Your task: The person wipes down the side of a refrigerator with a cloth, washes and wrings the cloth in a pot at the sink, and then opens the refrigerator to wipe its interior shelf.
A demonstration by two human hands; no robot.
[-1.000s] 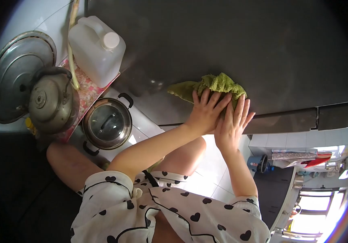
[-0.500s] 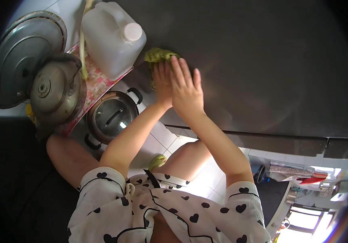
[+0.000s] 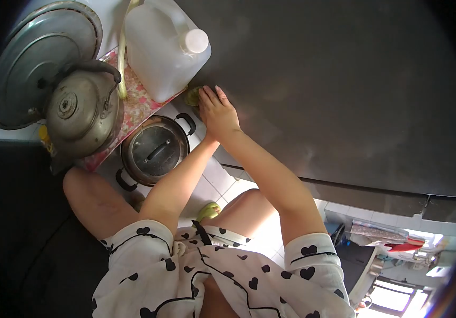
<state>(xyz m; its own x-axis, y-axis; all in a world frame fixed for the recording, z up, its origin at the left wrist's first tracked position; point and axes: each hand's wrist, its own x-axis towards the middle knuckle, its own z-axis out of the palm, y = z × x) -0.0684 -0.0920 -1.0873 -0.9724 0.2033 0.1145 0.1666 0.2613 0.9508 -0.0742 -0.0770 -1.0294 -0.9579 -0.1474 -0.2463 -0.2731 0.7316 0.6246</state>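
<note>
My right hand (image 3: 221, 117) lies over my left hand near the left edge of a large dark panel (image 3: 344, 100), its fingers stretched out. Only the heel and wrist of my left hand (image 3: 211, 139) show clearly; its fingers are hidden under the right one. A green cloth (image 3: 192, 96) pokes out just beyond the fingertips, against the panel's edge. Up and to the left of the hands stands a white plastic jug (image 3: 159, 58) with a white cap. Below the jug is a lidded pot (image 3: 155, 151) with black handles.
An old metal kettle (image 3: 82, 111) sits on a floral-covered board (image 3: 139, 98), with a large round metal lid (image 3: 31, 58) behind it. A pale hose (image 3: 122, 58) runs beside the jug. A green slipper (image 3: 208, 212) is on the tiled floor. A dark surface (image 3: 21, 212) lies at the left.
Both hands and the green cloth have moved left across the panel to its edge near the jug. My right hand now covers most of my left. The view has shifted too.
</note>
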